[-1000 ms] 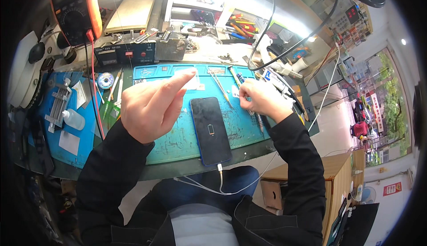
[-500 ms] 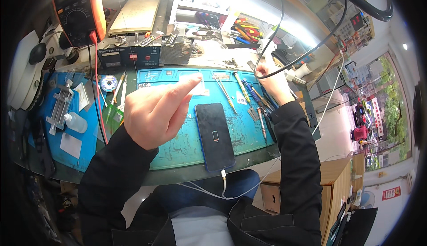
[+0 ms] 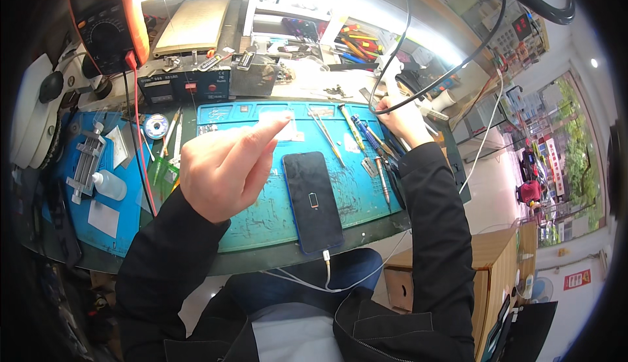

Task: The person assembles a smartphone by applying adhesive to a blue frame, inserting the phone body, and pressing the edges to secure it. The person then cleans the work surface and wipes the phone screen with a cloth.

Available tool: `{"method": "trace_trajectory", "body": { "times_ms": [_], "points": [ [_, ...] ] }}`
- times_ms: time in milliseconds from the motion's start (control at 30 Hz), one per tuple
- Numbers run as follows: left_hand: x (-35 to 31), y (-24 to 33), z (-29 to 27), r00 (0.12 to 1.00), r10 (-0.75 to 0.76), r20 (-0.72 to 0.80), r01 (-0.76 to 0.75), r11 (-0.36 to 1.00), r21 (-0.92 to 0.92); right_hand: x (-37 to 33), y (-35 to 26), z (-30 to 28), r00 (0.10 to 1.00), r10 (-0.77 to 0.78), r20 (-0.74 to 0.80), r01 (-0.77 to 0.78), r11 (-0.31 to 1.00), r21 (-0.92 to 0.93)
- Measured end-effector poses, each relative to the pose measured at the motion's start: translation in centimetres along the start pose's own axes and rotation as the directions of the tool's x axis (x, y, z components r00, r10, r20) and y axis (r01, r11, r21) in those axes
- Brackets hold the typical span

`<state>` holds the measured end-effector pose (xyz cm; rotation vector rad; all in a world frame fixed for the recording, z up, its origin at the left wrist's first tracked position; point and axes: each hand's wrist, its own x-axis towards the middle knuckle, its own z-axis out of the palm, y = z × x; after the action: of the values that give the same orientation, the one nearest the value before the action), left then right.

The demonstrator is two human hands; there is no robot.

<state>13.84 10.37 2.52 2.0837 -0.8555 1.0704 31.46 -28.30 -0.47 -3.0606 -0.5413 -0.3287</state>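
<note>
My left hand (image 3: 226,169) hovers above the left part of the blue-green work mat (image 3: 255,228). Its thumb and index finger are pressed together; anything between the tips is too small to make out. My right hand (image 3: 404,125) reaches to the back right, beside a bundle of screwdrivers (image 3: 369,136). Its fingers look curled, partly behind a black cable (image 3: 451,80), and what they grip is hidden. Between my arms a dark smartphone (image 3: 313,201) lies on the mat with a battery symbol lit. A white charging cable (image 3: 327,267) is plugged into its lower end.
Tweezers (image 3: 329,139) lie beyond the phone. To the left are a solder spool (image 3: 156,126), a small bottle (image 3: 109,185), a metal clamp (image 3: 87,160) and an orange multimeter (image 3: 108,25) with hanging leads. A dark power unit (image 3: 183,87) stands behind the mat.
My right hand has shifted slightly down and right, its fingers now less visible behind the cable. My left hand keeps its pinch; the whole view has tilted a little.
</note>
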Motion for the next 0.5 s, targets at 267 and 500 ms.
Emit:
{"method": "trace_trajectory", "body": {
  "times_ms": [267,500],
  "points": [
    [0.0,-0.1,0.1,0.999,-0.008,-0.037,0.008,1.000,-0.001,0.4,-1.1,-0.7,0.996,0.061,0.071,-0.066,0.995,0.074],
    [0.2,0.0,0.3,0.998,0.006,-0.057,-0.007,1.000,-0.005,0.7,-1.0,-0.1,0.997,-0.043,0.062,0.037,0.996,0.081]
  ]
}}
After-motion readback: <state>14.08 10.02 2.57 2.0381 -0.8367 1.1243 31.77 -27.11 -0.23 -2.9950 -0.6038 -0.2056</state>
